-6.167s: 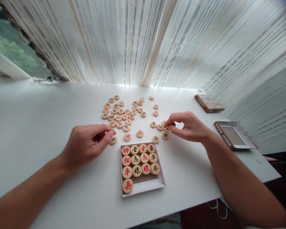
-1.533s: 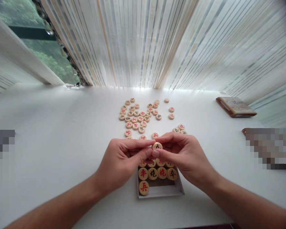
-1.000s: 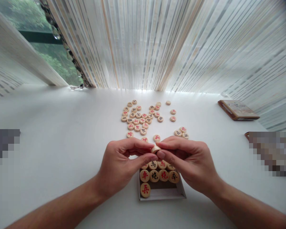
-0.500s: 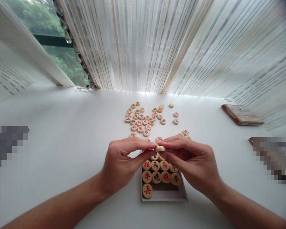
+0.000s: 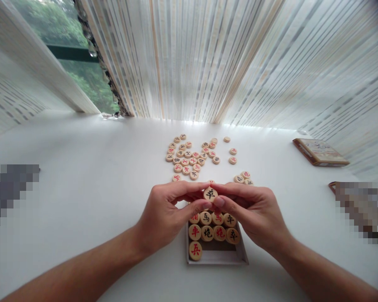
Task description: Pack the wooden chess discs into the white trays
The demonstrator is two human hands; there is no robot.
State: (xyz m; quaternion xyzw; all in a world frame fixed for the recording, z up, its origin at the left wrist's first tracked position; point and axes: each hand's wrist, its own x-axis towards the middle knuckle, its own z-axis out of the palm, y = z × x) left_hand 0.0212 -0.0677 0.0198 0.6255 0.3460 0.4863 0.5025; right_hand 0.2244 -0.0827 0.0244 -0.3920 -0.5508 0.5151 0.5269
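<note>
A round wooden chess piece (image 5: 210,194) with a black character faces me, pinched between the fingertips of both hands. My left hand (image 5: 168,212) grips its left edge with thumb and forefinger. My right hand (image 5: 253,214) grips its right edge the same way. Both hands hover just above a shallow white box (image 5: 243,255) near the table's front edge. Several pieces with red and black characters lie in rows in the box (image 5: 207,233). The hands hide the box's far rows.
Several loose wooden pieces (image 5: 189,157) lie scattered farther back on the white table (image 5: 82,167), with a few (image 5: 243,178) just beyond my right hand. A brown box lid (image 5: 319,152) lies at the far right. A striped curtain hangs behind the table.
The piece held between my fingertips has turned from edge-on to face-up, showing its black character. Both hands have stayed above the box.
</note>
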